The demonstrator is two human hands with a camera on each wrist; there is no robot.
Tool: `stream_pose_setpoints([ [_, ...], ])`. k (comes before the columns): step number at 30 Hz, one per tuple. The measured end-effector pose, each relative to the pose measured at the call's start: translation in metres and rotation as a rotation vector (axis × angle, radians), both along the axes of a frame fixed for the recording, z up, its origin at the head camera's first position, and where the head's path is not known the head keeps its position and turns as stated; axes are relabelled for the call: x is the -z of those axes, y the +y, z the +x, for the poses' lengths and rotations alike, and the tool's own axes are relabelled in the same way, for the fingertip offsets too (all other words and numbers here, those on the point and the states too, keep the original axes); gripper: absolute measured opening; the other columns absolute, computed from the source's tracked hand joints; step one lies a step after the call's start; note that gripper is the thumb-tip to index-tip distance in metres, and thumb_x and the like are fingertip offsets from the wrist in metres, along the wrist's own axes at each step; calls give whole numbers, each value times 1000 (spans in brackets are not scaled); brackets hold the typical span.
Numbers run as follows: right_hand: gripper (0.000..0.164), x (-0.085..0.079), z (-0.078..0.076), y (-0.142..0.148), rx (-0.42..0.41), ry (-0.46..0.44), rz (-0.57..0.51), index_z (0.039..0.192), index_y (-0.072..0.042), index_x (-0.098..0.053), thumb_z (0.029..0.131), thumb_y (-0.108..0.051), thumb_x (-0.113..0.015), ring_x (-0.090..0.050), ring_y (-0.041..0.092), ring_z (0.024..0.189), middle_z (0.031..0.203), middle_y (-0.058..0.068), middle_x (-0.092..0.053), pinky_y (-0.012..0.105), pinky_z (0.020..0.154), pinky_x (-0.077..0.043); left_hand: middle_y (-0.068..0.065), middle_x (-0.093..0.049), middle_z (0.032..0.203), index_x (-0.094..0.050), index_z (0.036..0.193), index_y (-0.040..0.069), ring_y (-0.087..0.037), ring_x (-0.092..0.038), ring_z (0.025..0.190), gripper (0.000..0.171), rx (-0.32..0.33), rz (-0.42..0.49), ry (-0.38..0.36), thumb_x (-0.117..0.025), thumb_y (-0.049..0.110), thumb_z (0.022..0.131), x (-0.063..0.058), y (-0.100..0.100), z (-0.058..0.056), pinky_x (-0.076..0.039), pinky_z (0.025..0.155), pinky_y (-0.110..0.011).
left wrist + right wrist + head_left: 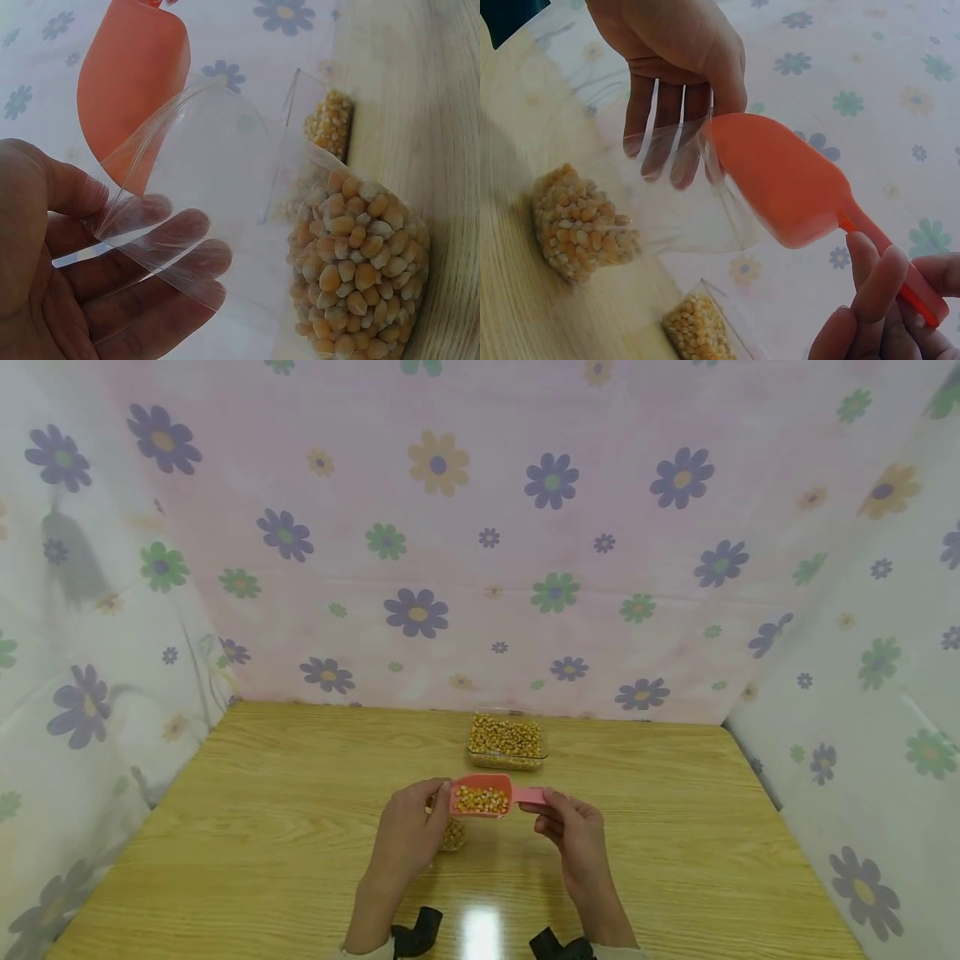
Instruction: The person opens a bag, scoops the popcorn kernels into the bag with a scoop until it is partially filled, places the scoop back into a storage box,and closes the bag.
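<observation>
Your left hand (408, 827) blocks most of the clear bag (240, 165) in the head view; only a patch of its kernels (360, 277) shows below the scoop (491, 780). Both wrist views give you just the scoop's underside; the load inside it is visible from the head camera alone. The film is nearly invisible in places, so you cannot tell whether the scoop's lip sits inside the bag's mouth or merely against it. The glass container (507, 764), with more corn in it, is partly behind the bag in the left wrist view and cut off in the right.

Left: thumb and forefinger pinch the bag's rim; the other fingers extend behind the film, apart. Right hand (577, 835): your fingers and thumb grasp the pink handle (529, 796), holding the scoop above the desk (285, 810). The bag's filled bottom rests on the desk, nearer you than the container.
</observation>
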State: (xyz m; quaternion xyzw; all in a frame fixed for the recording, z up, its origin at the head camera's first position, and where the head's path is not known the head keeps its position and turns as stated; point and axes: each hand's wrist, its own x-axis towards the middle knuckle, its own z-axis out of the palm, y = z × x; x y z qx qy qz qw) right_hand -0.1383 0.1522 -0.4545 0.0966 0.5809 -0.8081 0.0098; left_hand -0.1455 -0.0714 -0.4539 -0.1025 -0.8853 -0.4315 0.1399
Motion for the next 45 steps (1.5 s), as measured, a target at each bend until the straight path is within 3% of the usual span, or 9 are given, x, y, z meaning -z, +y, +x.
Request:
stream_pose_setpoints([
  [22,29,-17,7,-5,6,23,149,107,10,-71,103,-17,-61,-63,10,58,79,3,-78,27,69,-57,1,-74,85,-78,109,5,-13,-69,80,31,8,-16,21,-51,22,108,1,0,-1,-56,70,-35],
  [45,29,-32,18,-10,29,64,292,107,8,-74,101,-19,-64,-65,13,61,85,6,-79,27,77,-53,-9,-77,98,-77,113,1,-17,-71,81,29,-3,-19,7,-54,17,106,1,1,-1,-56,66,-33],
])
